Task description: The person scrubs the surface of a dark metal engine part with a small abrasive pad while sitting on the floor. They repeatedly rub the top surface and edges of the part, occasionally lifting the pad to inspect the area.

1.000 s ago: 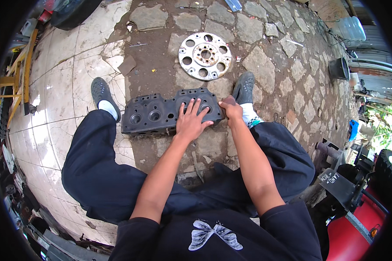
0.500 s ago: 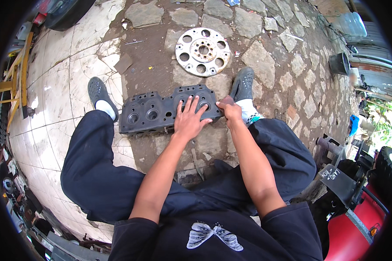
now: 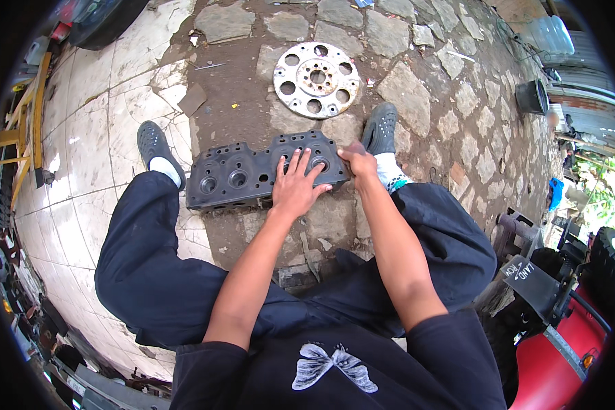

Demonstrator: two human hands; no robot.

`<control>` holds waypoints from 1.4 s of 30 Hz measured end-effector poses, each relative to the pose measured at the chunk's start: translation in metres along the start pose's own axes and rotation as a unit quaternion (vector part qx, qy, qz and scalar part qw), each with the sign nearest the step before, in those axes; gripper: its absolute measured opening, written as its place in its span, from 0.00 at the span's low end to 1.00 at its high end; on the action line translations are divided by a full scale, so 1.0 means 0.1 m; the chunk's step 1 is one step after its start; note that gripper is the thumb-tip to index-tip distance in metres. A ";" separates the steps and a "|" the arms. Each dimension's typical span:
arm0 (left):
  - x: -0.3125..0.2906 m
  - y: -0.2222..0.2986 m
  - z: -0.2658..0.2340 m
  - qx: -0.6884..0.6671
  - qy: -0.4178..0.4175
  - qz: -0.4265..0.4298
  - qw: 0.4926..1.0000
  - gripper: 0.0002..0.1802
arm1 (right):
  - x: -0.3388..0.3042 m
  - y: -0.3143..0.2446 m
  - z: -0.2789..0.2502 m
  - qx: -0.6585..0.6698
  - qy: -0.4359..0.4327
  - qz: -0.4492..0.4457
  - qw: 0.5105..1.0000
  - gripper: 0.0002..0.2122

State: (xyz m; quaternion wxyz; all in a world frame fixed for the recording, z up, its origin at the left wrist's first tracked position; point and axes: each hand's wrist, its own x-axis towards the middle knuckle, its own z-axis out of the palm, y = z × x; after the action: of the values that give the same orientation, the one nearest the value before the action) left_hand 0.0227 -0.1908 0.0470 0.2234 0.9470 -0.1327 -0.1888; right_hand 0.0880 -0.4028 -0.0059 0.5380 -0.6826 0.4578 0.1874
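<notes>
A dark grey engine cylinder head (image 3: 215, 171) lies on the ground between my feet, its face with round valve openings turned up. My left hand (image 3: 298, 183) rests flat on its right half, fingers spread over the openings. At the right end of the cylinder head, my right hand (image 3: 359, 164) is closed, with the thumb side against the edge. Its curled fingers hide whatever may be in them. Beyond the cylinder head lies a round pale metal flywheel plate (image 3: 299, 82) with large holes and a rusty centre.
My left shoe (image 3: 158, 147) and right shoe (image 3: 381, 126) flank the cylinder head. White tiles (image 3: 82, 157) cover the left floor, rough stone paving (image 3: 403, 96) the right. A black bucket (image 3: 531, 98) stands far right; a red vehicle-like body (image 3: 553, 369) is near right.
My right hand has shifted slightly away from me along the end of the cylinder head. My left hand stays spread on top.
</notes>
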 end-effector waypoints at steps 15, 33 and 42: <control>0.00 0.04 0.00 0.000 -0.014 0.009 1.000 0.38 | -0.08 -0.06 0.04 0.052 0.029 0.030 0.998 0.20; -0.01 -0.04 0.04 -0.001 0.018 0.003 1.000 0.37 | -0.33 0.05 0.00 -0.106 0.097 -0.032 0.989 0.20; -0.01 0.02 0.00 0.000 0.005 0.005 1.000 0.36 | -0.22 0.01 0.04 -0.060 0.087 -0.022 0.994 0.20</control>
State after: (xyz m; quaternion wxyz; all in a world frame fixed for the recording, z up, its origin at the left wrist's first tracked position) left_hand 0.0219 -0.1920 0.0485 0.2252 0.9473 -0.1363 -0.1828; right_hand 0.0766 -0.3896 0.0086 0.4582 -0.7373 0.4755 0.1425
